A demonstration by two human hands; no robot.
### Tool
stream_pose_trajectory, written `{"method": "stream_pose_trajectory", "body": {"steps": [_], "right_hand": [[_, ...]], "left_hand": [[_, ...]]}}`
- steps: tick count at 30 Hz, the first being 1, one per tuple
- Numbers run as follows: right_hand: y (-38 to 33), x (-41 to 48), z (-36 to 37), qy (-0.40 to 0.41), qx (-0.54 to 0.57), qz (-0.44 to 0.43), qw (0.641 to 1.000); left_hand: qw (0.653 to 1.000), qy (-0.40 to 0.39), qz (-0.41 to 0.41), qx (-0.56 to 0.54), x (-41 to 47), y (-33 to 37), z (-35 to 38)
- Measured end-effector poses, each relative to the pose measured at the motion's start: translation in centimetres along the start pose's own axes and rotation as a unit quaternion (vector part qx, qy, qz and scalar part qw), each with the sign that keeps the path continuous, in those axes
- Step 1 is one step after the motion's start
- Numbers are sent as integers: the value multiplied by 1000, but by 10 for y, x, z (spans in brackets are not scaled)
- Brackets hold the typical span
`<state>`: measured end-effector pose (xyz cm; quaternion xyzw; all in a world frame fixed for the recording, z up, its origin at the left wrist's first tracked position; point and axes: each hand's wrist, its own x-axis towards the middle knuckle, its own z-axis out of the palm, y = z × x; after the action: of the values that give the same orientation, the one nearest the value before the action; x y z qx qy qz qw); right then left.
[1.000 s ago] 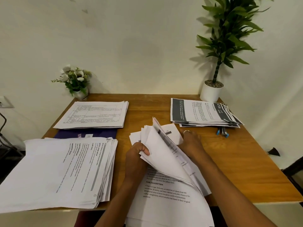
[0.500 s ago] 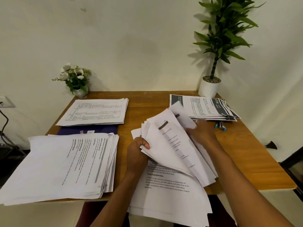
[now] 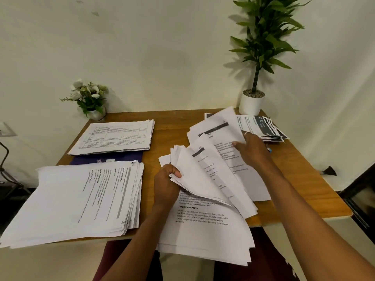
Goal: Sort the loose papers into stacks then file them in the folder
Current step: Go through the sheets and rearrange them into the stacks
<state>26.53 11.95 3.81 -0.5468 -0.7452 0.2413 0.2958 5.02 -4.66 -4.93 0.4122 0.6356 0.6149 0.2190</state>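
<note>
Left of the loose pile [image 3: 203, 230], the folder [image 3: 105, 159] lies under a sorted stack [image 3: 113, 136]. The left hand [image 3: 165, 185] grips the pile's lifted sheets [image 3: 194, 179]. The right hand [image 3: 251, 153] has swung back-right of the pile, pinching one sheet [image 3: 219, 122] over the dark-banded stack [image 3: 263, 126]. Sorting goes on; filing not started.

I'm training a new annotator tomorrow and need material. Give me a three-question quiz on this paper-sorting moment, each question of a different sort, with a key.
1. True or false: the purple folder lies partly under the far-left stack.
2. The left hand grips: A the fanned sheets; B the purple folder; C the far-left stack.
3. Which hand pinches the top sheet near the far-right stack?

Key: 1 true. 2 A. 3 the right hand.
</note>
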Motion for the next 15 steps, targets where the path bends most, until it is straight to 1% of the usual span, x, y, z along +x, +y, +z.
{"method": "stream_pose_trajectory", "body": {"steps": [4,6,11,13,15], "right_hand": [[19,6,13,-25,76,57,995],[33,10,19,-22,105,77,991],[57,14,28,64,139,108,982],[64,13,27,94,128,110,981],[71,10,26,132,86,89,983]], "left_hand": [[1000,-5,-6,-9,3,-5,0],[1000,-7,-17,-15,4,-6,0],[1000,-8,-4,-25,4,-7,0],[1000,-10,-6,-28,5,-8,0],[999,-11,-15,-33,5,-9,1]]}}
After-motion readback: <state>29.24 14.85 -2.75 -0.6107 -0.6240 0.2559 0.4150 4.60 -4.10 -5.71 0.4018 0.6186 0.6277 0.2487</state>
